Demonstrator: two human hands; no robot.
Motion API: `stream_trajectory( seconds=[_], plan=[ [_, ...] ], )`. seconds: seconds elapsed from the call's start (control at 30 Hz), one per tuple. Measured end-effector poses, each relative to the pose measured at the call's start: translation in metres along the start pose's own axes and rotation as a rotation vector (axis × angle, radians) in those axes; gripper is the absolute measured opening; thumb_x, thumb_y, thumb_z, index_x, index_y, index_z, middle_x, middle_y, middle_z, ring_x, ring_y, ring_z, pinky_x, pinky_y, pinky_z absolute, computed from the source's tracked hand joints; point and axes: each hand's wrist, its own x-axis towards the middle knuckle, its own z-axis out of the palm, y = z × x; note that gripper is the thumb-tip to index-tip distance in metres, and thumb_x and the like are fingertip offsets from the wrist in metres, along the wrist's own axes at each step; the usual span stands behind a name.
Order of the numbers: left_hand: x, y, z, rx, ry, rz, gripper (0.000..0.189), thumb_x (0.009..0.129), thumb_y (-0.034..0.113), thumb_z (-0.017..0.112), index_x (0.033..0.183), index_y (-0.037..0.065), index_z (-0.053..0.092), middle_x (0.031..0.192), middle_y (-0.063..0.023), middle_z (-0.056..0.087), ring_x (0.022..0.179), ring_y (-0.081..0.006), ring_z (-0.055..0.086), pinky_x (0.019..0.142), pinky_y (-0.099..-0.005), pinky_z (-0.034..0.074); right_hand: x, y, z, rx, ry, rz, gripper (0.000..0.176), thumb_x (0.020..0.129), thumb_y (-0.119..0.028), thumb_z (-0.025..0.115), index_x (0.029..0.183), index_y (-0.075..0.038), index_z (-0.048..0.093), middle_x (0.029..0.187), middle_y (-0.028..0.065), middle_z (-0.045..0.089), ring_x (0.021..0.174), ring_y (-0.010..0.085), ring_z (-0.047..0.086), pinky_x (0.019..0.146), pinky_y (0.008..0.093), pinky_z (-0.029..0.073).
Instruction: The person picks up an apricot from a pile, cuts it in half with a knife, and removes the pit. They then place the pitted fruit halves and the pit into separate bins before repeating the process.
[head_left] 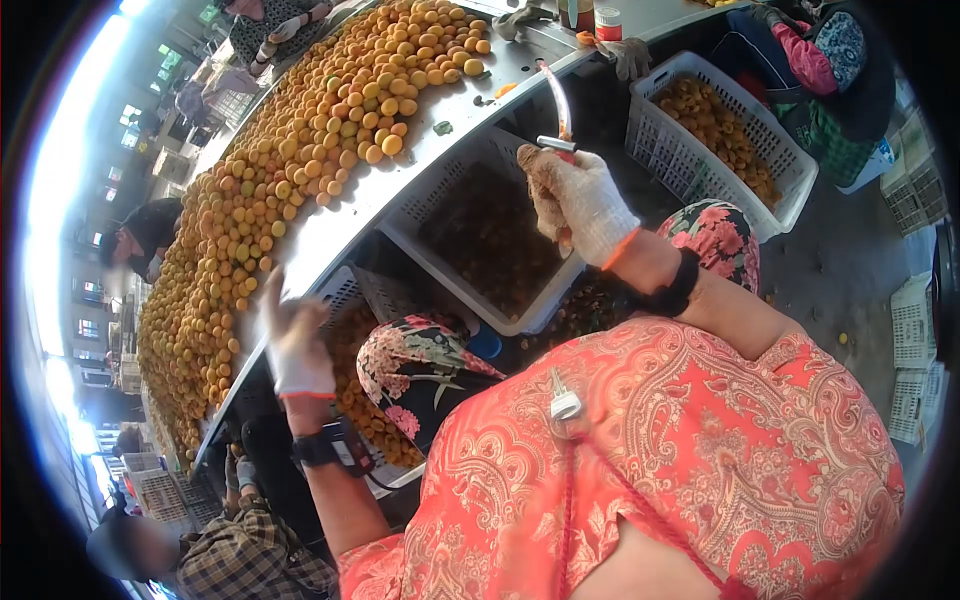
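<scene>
My right hand [580, 195], in a whitish glove with an orange cuff, is closed round the handle of a curved knife [556, 98]. The blade points up over the edge of the metal table [345, 215]. My left hand [296, 340], gloved as well, is at the table's edge beside the apricots [240, 230]; its fingers are apart and blurred, with nothing seen in them. Below the right hand is a white crate [520, 322] with dark fruit pieces [485, 235]. Another crate of orange pieces [365, 400] sits partly hidden behind my left arm.
A white crate [665, 150] of orange halves stands at the right, near a seated co-worker [840, 60]. Gloves [630, 58] and a red-lidded jar [608, 24] lie on the far table. Another person in plaid [245, 555] is at the lower left.
</scene>
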Motion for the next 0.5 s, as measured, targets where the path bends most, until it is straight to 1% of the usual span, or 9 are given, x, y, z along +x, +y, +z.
stream_trajectory(
  seconds=[0.03, 0.1, 0.13, 0.17, 0.3, 0.33, 0.37, 0.43, 0.5],
  plan=[
    [0.007, 0.003, 0.023, 0.138, -0.224, 0.026, 0.058, 0.088, 0.0, 0.063, 0.143, 0.006, 0.046, 0.105, -0.0101, 0.065, 0.088, -0.0161, 0.062, 0.076, -0.0308, 0.054, 0.001, -0.001, 0.0, 0.001, 0.006, -0.003, 0.024, 0.093, -0.023, 0.071, 0.078, -0.008, 0.06, 0.056, -0.0014, 0.051, 0.036, 0.008, 0.04, 0.032, 0.0258, 0.028],
    [0.043, -0.017, 0.042, 0.375, -0.385, 0.07, 0.068, 0.084, 0.001, 0.067, 0.146, 0.006, 0.041, 0.116, -0.0134, 0.063, 0.096, -0.0178, 0.061, 0.082, -0.0299, 0.052, 0.003, -0.002, -0.003, -0.01, 0.01, 0.014, 0.02, 0.092, -0.022, 0.072, 0.083, -0.007, 0.062, 0.058, -0.0015, 0.053, 0.036, 0.0073, 0.041, 0.032, 0.0252, 0.029],
    [0.059, -0.006, 0.057, 0.513, -0.321, 0.116, 0.067, 0.082, 0.004, 0.069, 0.144, 0.005, 0.043, 0.118, -0.014, 0.063, 0.097, -0.0179, 0.06, 0.083, -0.0281, 0.051, 0.004, -0.005, -0.009, -0.087, -0.04, 0.016, 0.018, 0.096, -0.022, 0.064, 0.088, -0.006, 0.062, 0.064, -0.0019, 0.056, 0.044, 0.0073, 0.048, 0.036, 0.0252, 0.035],
    [0.087, -0.016, 0.064, 0.336, -0.295, 0.147, 0.06, 0.083, 0.004, 0.067, 0.139, 0.005, 0.048, 0.113, -0.0115, 0.065, 0.095, -0.0162, 0.061, 0.08, -0.028, 0.051, 0.005, -0.004, -0.014, -0.082, -0.029, 0.005, 0.018, 0.096, -0.022, 0.064, 0.088, -0.006, 0.062, 0.064, -0.0019, 0.056, 0.044, 0.0073, 0.048, 0.036, 0.0252, 0.035],
    [0.195, -0.068, 0.098, 0.544, -0.288, 0.1, 0.052, 0.084, 0.009, 0.067, 0.135, 0.006, 0.057, 0.104, -0.0067, 0.069, 0.084, -0.012, 0.062, 0.072, -0.0288, 0.052, 0.051, 0.039, -0.064, 0.709, -0.323, 0.365, 0.03, 0.098, -0.027, 0.049, 0.098, 0.0, 0.063, 0.078, -0.003, 0.061, 0.063, 0.0093, 0.058, 0.053, 0.0247, 0.046],
    [0.206, -0.066, 0.119, 0.733, -0.257, 0.009, 0.056, 0.084, 0.013, 0.067, 0.138, 0.009, 0.055, 0.106, -0.0111, 0.069, 0.082, -0.0129, 0.062, 0.071, -0.0291, 0.053, 0.055, 0.04, -0.067, 0.696, -0.255, 0.393, 0.029, 0.097, -0.028, 0.053, 0.095, -0.001, 0.064, 0.076, -0.003, 0.061, 0.061, 0.0088, 0.057, 0.053, 0.025, 0.045],
    [0.239, -0.098, 0.12, 0.801, -0.299, 0.105, 0.058, 0.083, 0.019, 0.067, 0.139, 0.012, 0.055, 0.111, -0.0174, 0.067, 0.083, -0.0218, 0.066, 0.074, -0.034, 0.055, 0.059, 0.041, -0.067, 0.685, -0.185, 0.437, 0.028, 0.097, -0.029, 0.058, 0.093, -0.002, 0.066, 0.074, -0.003, 0.061, 0.06, 0.0084, 0.056, 0.054, 0.0252, 0.044],
    [0.259, -0.111, 0.143, 1.162, -0.26, 0.327, 0.06, 0.082, 0.025, 0.067, 0.14, 0.012, 0.054, 0.12, -0.0218, 0.064, 0.095, -0.0306, 0.067, 0.082, -0.0386, 0.055, 0.04, 0.024, -0.05, -0.338, 0.083, 0.073, 0.029, 0.094, -0.031, 0.067, 0.082, -0.005, 0.067, 0.068, -0.0027, 0.06, 0.059, 0.0069, 0.054, 0.055, 0.0256, 0.042],
    [0.278, -0.121, 0.161, 1.283, -0.318, 0.344, 0.061, 0.082, 0.029, 0.067, 0.139, 0.012, 0.054, 0.121, -0.0225, 0.062, 0.105, -0.0358, 0.064, 0.09, -0.0406, 0.052, 0.045, 0.021, -0.055, -0.336, 0.119, 0.146, 0.031, 0.09, -0.031, 0.074, 0.075, -0.006, 0.067, 0.065, -0.0029, 0.059, 0.059, 0.0059, 0.051, 0.055, 0.0257, 0.04]
  ],
)
